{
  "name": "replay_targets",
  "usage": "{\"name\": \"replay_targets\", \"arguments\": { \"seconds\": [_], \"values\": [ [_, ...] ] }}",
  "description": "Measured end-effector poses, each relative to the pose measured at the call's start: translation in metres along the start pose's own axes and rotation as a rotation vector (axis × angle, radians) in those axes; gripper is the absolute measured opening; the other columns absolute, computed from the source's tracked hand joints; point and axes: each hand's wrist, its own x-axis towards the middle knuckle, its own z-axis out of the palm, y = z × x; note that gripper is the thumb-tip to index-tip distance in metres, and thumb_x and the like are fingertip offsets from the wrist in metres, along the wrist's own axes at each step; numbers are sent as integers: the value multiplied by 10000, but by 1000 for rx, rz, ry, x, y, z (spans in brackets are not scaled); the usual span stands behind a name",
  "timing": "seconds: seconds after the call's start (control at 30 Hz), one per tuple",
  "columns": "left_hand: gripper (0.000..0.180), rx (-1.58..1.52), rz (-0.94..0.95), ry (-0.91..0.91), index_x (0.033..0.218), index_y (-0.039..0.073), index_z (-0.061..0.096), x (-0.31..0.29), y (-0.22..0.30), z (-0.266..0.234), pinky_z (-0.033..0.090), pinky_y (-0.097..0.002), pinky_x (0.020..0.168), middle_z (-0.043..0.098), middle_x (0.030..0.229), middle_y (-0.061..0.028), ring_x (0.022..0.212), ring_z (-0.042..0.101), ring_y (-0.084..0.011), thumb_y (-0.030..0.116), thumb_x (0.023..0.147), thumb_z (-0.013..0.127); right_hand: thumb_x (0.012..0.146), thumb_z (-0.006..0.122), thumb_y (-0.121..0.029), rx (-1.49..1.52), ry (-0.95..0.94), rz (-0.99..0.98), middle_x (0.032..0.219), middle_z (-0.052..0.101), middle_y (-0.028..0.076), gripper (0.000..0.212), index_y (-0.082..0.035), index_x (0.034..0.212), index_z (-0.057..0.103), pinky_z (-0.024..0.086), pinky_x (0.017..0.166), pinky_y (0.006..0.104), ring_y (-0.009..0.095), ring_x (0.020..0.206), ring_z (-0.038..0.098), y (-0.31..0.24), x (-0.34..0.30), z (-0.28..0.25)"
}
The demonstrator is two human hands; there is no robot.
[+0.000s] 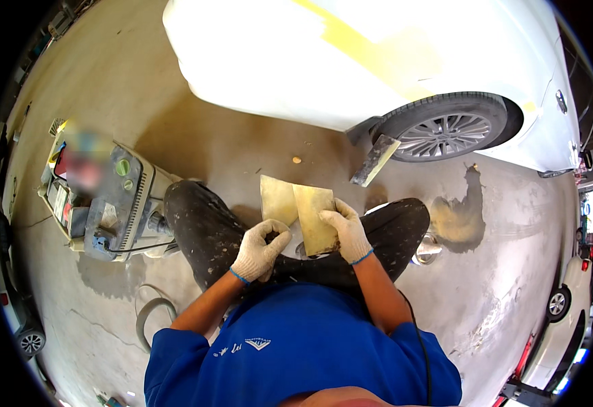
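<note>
across the top of the frame stands a white car (262, 61) with a yellowish band; at the bottom is a person's blue shirt (310, 353). a grey machine (133, 210) with green knobs stands at left. mid-frame are two yellowish sheets (314, 214), perhaps one folded piece; they look light, thin and bendy, probably gritty on one face and apt to crease or tear, so the outer edges seem the best hold. the right hand (349, 234), in a pale knitted glove, pinches the right-hand sheet's edge between thumb and fingers; the left hand (259, 252), gloved too, curls thumb and forefinger together at the other sheet's lower edge, though whether it grips cannot be told. white printing (257, 344) marks the shirt; the machine's pale label (109, 215) is too small to read
</note>
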Motion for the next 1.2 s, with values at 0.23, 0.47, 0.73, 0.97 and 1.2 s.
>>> {"name": "replay_targets", "arguments": {
  "seconds": [0.23, 0.47, 0.73, 0.97, 1.2],
  "values": [
    [151, -29, 38, -45, 959, -16, 655, 3, 11, 26, 490, -232, 599, 644, 815, -26, 668, 576, -71, 94, 877, 718, 893, 631, -103, -24, 20, -19, 1067, 681, 57, 319, 23, 1185, 640, 520, 841, 265, 125, 942, 638, 3, 8, -11],
    [385, 309, 191, -128, 1014, 8, 661, -3, 0, 26, 536, -356, 604, 659, 799, -154, 633, 651, -226, 347, 848, 739, 876, 578, -88, -128, -34, 51, 1090, 671, 134, 386, 97, 1214, 593, 547, 836, 299, 204, 962, 665, 8, -3, -12],
    [366, 223, 109, -127, 1038, 11, 654, -4, -10, 27, 513, -392, 713, 665, 862, -190, 782, 662, -289, 336, 875, 694, 857, 591, -85, -160, -22, 1, 1062, 682, 117, 358, 82, 1172, 625, 541, 835, 303, 192, 919, 669, 7, 8, -5],
    [295, 234, 341, -121, 1104, 49, 655, -3, 1, 17, 508, -365, 838, 659, 1057, -116, 957, 647, -242, 233, 875, 682, 852, 599, -105, -181, 88, -149, 1046, 675, 124, 342, 88, 1132, 634, 538, 826, 323, 205, 908, 667, -16, 20, -9],
    [532, 628, 720, 286, 1185, 22, 600, 16, 25, -9, 467, -469, 903, 638, 1140, -190, 1011, 609, -391, 264, 731, 735, 876, 638, -152, -315, 262, -238, 911, 664, 51, 284, 76, 1039, 686, 486, 721, 250, 127, 812, 600, -29, 32, -29]
  ]
}}
